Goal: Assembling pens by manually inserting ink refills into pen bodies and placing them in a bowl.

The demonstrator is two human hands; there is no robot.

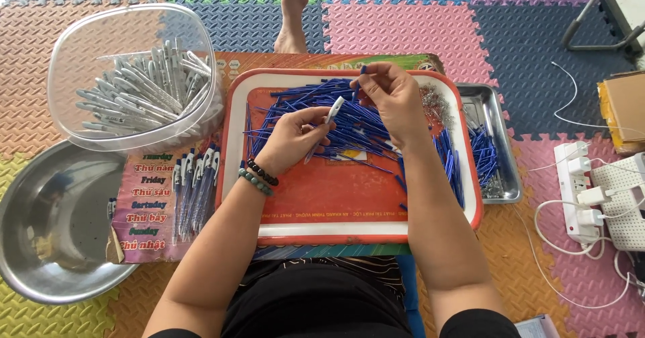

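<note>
My left hand [293, 136] holds a white pen barrel [332, 111] over an orange tray [336, 203]. My right hand [393, 96] pinches a thin blue refill [361, 74] just above and to the right of the barrel. A heap of blue refills [349, 119] lies across the tray's far half. Beaded bracelets circle my left wrist.
A clear plastic tub [134, 76] of white pen barrels stands at the left. Finished pens [195, 187] lie beside the tray. A steel bowl [54, 224] sits at lower left, a steel tray [494, 143] with refills and small springs at the right. Power strip [578, 190] and cables lie far right.
</note>
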